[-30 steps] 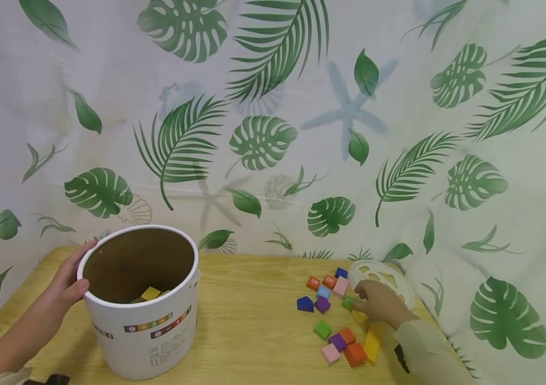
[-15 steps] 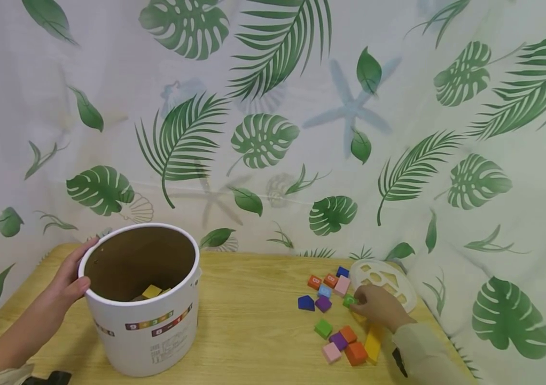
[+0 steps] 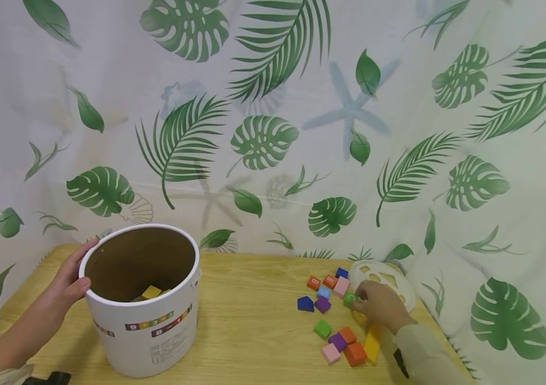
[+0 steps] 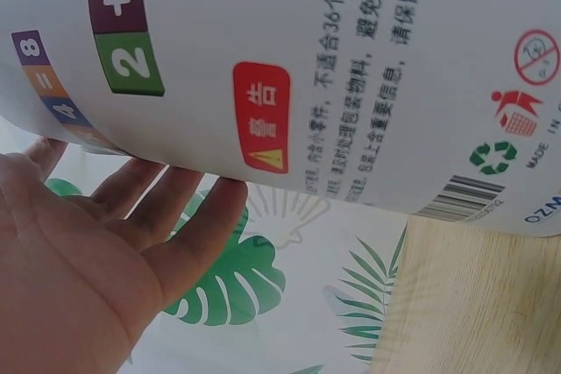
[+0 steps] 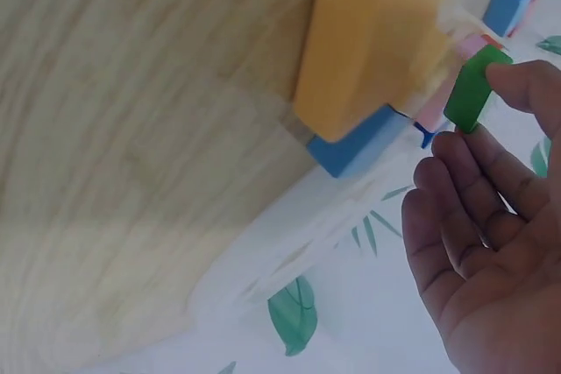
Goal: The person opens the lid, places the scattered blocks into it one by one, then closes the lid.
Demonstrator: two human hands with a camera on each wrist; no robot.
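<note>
Green block [image 5: 476, 89], pinched at its ends between thumb and fingertip of the right hand [image 3: 381, 305], over beside the white cut-out disc [image 3: 405, 291]! That's a slim hold; if the thumb rolls, the block could spin out and drop. Trouble nearby too: a long yellow block [image 3: 372, 345] lies beside the wrist, and a low sweep might knock it. Well apart, the left hand [image 3: 63, 280] grips the rim of the white bucket [image 3: 131, 342]; too hard a pull could tip it.
</note>
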